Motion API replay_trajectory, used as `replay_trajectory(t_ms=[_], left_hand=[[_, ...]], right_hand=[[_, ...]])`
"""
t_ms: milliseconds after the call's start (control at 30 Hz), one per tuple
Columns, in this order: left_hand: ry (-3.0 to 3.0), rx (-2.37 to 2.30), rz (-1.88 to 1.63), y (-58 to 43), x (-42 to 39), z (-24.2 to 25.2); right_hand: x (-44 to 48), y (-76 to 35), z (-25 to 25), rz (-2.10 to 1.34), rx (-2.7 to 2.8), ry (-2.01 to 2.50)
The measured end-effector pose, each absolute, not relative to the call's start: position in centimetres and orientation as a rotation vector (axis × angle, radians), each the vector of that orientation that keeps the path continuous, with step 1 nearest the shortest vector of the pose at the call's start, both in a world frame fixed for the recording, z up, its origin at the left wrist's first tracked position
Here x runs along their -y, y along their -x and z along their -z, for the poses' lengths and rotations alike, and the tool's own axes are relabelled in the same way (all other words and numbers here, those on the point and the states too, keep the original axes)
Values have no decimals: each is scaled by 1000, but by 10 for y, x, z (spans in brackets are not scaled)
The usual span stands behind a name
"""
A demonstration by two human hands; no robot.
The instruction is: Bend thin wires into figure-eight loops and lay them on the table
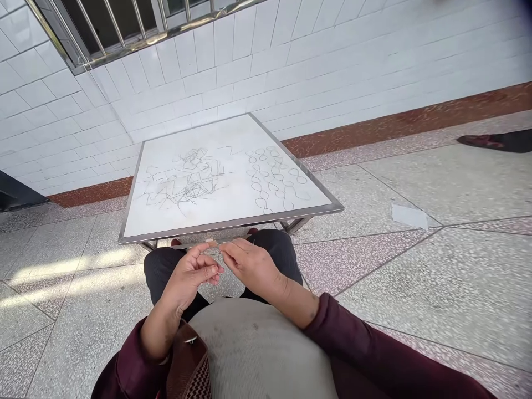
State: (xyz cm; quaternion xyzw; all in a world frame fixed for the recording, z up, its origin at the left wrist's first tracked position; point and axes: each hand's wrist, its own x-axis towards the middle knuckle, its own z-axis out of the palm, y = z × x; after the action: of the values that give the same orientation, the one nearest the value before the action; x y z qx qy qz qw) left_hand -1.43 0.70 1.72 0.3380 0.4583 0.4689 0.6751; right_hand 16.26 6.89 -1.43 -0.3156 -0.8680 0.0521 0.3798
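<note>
My left hand (192, 272) and my right hand (250, 265) meet above my knees, just in front of the table's near edge. Both have their fingers curled in a pinch on a thin dark thread or wire (219, 256) that runs between them; it is too fine to name for sure. On the low white metal-framed table (233, 220) lies a tangled heap of thin dark strands (183, 178) on the left. Several strands shaped into small loops (276, 177) lie in rows on the right.
A white tiled wall with a barred window (124, 27) rises behind the table. A scrap of paper (409, 216) lies on the terrazzo floor at right. Another person's dark shoe (482, 141) shows at the far right. A brown bag (189, 363) hangs at my left side.
</note>
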Motion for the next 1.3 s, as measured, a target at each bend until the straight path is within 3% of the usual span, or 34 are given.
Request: replay_trajectory(t_ms=[400,833,1033,1300], left_hand=[[-518,-944,-1095,14,-5,-11],[-563,-873,-1083,24,-5,-9],[-609,-1115,-1233,46,-9,-12],[-640,-1005,-1001,16,-27,-21]], right_hand=[[-83,-170,15,-798,2193,552],[-95,-184,13,-796,2085,604],[-108,-202,3,-755,2032,729],[-97,-182,-2,-811,2249,547]])
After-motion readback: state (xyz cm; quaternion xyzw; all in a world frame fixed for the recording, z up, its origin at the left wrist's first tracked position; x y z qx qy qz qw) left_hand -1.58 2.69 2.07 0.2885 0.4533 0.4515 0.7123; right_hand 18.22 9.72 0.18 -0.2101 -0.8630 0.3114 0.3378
